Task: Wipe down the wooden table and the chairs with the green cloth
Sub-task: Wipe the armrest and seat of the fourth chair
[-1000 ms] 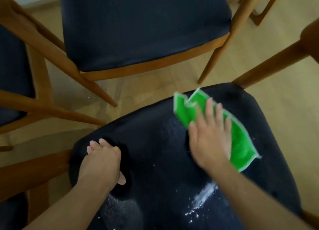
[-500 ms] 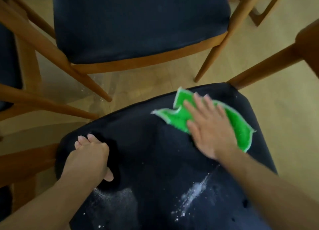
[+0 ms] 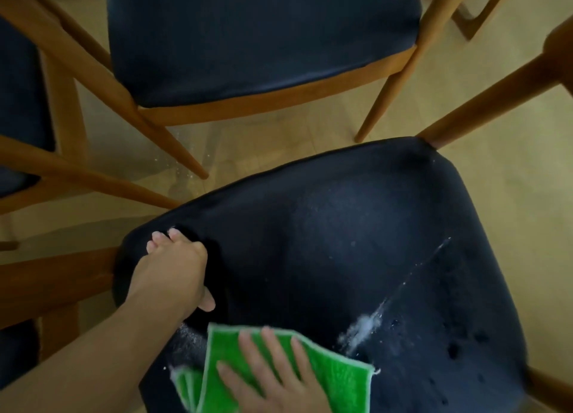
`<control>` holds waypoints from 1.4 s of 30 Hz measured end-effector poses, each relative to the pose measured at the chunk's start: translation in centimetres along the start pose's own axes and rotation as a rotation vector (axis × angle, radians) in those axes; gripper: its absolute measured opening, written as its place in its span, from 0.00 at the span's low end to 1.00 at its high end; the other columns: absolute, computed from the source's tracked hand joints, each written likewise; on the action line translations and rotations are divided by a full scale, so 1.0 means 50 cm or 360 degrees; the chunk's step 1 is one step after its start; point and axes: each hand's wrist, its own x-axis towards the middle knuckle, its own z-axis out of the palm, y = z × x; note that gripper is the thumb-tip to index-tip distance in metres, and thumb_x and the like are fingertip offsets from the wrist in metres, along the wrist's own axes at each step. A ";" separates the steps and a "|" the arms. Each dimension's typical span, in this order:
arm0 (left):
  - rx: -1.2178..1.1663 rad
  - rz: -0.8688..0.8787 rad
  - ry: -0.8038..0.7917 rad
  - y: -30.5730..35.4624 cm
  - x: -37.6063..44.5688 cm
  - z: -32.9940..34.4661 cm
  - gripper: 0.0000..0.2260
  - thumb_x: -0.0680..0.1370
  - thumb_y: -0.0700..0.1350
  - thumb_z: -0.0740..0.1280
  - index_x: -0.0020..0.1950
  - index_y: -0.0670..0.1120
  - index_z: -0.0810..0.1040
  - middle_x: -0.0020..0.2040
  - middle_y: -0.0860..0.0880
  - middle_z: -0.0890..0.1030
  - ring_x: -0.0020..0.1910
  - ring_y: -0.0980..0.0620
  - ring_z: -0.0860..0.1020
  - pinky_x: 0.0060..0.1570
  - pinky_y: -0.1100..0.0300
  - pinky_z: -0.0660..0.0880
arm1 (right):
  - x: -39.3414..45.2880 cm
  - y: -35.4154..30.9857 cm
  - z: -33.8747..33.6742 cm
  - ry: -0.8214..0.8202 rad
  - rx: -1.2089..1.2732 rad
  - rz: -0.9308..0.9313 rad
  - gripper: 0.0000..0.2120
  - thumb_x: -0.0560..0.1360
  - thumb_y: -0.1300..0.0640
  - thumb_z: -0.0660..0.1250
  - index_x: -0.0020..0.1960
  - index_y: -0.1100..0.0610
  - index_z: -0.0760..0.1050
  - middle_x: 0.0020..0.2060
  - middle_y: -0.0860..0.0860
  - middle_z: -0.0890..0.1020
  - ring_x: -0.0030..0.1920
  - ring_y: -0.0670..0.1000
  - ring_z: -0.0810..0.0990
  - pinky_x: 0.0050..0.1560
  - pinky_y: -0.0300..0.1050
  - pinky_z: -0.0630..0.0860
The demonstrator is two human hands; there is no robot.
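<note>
Lying flat, green cloth [image 3: 335,372] stretches left-right.

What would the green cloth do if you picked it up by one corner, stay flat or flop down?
Probably flop. The green cloth already folds over itself at its left edge, so it looks soft. It seems thin, so likely light. Under the flat right hand it should slide easily over the chair seat.

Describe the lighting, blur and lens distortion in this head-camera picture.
Head view: dim, soft light with no harsh glare; the dark chair seat shows a faint sheen at its middle. The wide lens splays the chair legs outward. Focus is soft throughout, and the right hand pressing the green cloth looks slightly smeared; white powder stays visible.
</note>
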 end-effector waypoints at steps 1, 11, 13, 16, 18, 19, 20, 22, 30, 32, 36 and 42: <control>0.0000 -0.0017 -0.0016 0.000 0.001 0.000 0.52 0.66 0.55 0.77 0.75 0.35 0.47 0.74 0.31 0.47 0.74 0.34 0.52 0.67 0.45 0.62 | -0.013 0.012 0.005 -0.0091 -0.0025 -0.0125 0.20 0.75 0.42 0.57 0.67 0.37 0.70 0.70 0.47 0.70 0.70 0.53 0.69 0.62 0.55 0.68; 0.0091 0.0106 0.0069 -0.005 0.007 0.001 0.46 0.64 0.56 0.78 0.74 0.41 0.60 0.76 0.35 0.50 0.73 0.33 0.52 0.66 0.41 0.62 | 0.158 0.418 -0.187 0.0321 -0.0042 0.0723 0.27 0.80 0.43 0.40 0.78 0.48 0.49 0.78 0.51 0.45 0.77 0.56 0.43 0.74 0.60 0.47; 0.0077 0.0106 0.0096 -0.006 0.004 0.000 0.46 0.63 0.56 0.78 0.73 0.41 0.60 0.76 0.35 0.50 0.73 0.34 0.52 0.66 0.41 0.62 | 0.175 0.399 -0.186 0.0347 0.0044 0.0895 0.27 0.81 0.43 0.41 0.78 0.50 0.50 0.78 0.52 0.43 0.77 0.56 0.41 0.74 0.60 0.45; 0.0034 0.0090 0.0099 -0.009 0.000 0.001 0.49 0.63 0.56 0.79 0.75 0.41 0.56 0.76 0.36 0.49 0.74 0.35 0.53 0.66 0.41 0.61 | 0.151 0.282 -0.143 0.0311 0.0046 0.0921 0.27 0.80 0.43 0.41 0.77 0.51 0.51 0.77 0.54 0.40 0.76 0.59 0.38 0.72 0.61 0.42; -0.0001 0.0082 0.0144 -0.012 -0.006 0.001 0.52 0.62 0.57 0.79 0.75 0.39 0.53 0.76 0.36 0.49 0.73 0.35 0.54 0.66 0.42 0.62 | 0.099 0.181 -0.092 0.0238 -0.0016 0.0711 0.27 0.80 0.42 0.42 0.77 0.47 0.47 0.77 0.55 0.42 0.76 0.61 0.39 0.73 0.62 0.43; -0.0022 0.0090 0.0171 -0.014 -0.012 0.001 0.53 0.62 0.57 0.79 0.75 0.38 0.52 0.76 0.35 0.49 0.73 0.35 0.55 0.66 0.42 0.62 | 0.064 0.129 -0.064 0.0196 -0.0030 0.0565 0.28 0.79 0.42 0.45 0.77 0.45 0.49 0.78 0.55 0.46 0.76 0.62 0.43 0.73 0.63 0.47; -0.0053 0.0100 0.0181 -0.017 -0.021 0.000 0.54 0.62 0.58 0.78 0.75 0.37 0.50 0.76 0.35 0.49 0.73 0.35 0.55 0.66 0.43 0.63 | 0.028 0.079 -0.035 0.0150 -0.0015 0.0401 0.29 0.76 0.42 0.51 0.77 0.44 0.53 0.77 0.55 0.52 0.76 0.63 0.48 0.72 0.63 0.51; -0.0149 0.0100 0.0153 -0.028 -0.040 -0.006 0.54 0.64 0.58 0.77 0.76 0.37 0.48 0.76 0.36 0.51 0.73 0.36 0.56 0.65 0.44 0.64 | -0.040 0.003 0.009 -0.0027 -0.0001 0.0133 0.31 0.69 0.41 0.59 0.73 0.42 0.64 0.74 0.55 0.63 0.74 0.61 0.58 0.68 0.62 0.56; -0.0346 0.0185 0.0818 -0.127 -0.171 -0.070 0.23 0.79 0.56 0.61 0.68 0.44 0.69 0.59 0.42 0.75 0.54 0.43 0.76 0.41 0.55 0.68 | 0.000 -0.010 -0.007 -0.0021 -0.0005 -0.0124 0.29 0.73 0.44 0.57 0.74 0.43 0.62 0.76 0.50 0.57 0.75 0.59 0.57 0.70 0.60 0.53; -0.0351 0.0161 0.1082 -0.161 -0.214 -0.072 0.20 0.80 0.55 0.59 0.68 0.46 0.70 0.57 0.43 0.76 0.47 0.46 0.75 0.35 0.59 0.66 | 0.097 -0.016 -0.033 0.0137 -0.0047 -0.0005 0.28 0.77 0.43 0.54 0.76 0.43 0.56 0.78 0.50 0.50 0.77 0.59 0.50 0.72 0.60 0.48; -0.0275 0.0197 0.1381 -0.229 -0.248 -0.054 0.17 0.81 0.49 0.56 0.69 0.46 0.68 0.65 0.43 0.72 0.58 0.45 0.71 0.51 0.50 0.69 | 0.300 -0.061 -0.083 0.0168 0.0150 0.0347 0.26 0.80 0.43 0.47 0.77 0.42 0.46 0.77 0.51 0.39 0.76 0.59 0.36 0.71 0.64 0.39; -0.0603 0.0272 0.1808 -0.262 -0.249 0.014 0.23 0.79 0.43 0.58 0.74 0.45 0.62 0.75 0.45 0.60 0.75 0.49 0.55 0.72 0.53 0.48 | 0.156 -0.155 -0.010 0.0041 -0.0103 -0.0194 0.29 0.77 0.44 0.52 0.77 0.41 0.51 0.78 0.53 0.48 0.76 0.62 0.42 0.71 0.67 0.43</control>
